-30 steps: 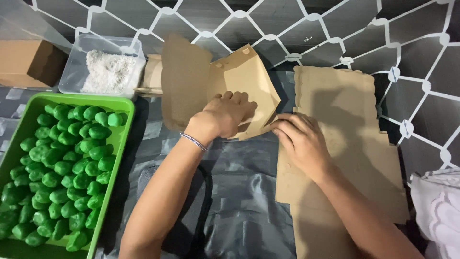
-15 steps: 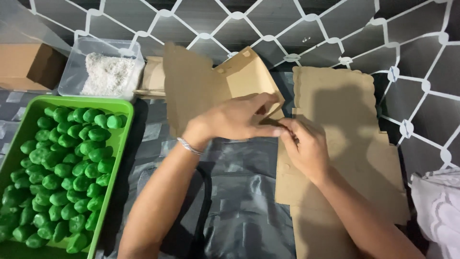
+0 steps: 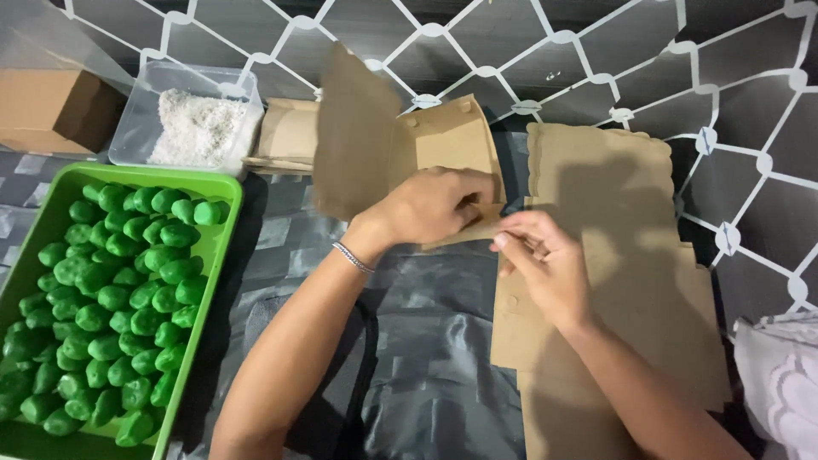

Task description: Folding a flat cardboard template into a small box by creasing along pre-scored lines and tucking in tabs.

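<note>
Left hand (image 3: 439, 204) grips the near edge of a half-folded brown cardboard box (image 3: 400, 153); right hand (image 3: 545, 264) pinches a corner flap beside it. Box sits on the black plastic sheet (image 3: 426, 341), above counter centre. Lid panel up, one side wall raised; near corner apparently not yet locked. Long axis roughly left-right, open side facing the person. Flat blanks (image 3: 613, 255) stacked right, green tray (image 3: 217, 221) left.

Brown cardboard box (image 3: 383, 145), half folded, one flap standing upright, resting on black plastic beside flat cardboard sheets (image 3: 622, 255).
</note>
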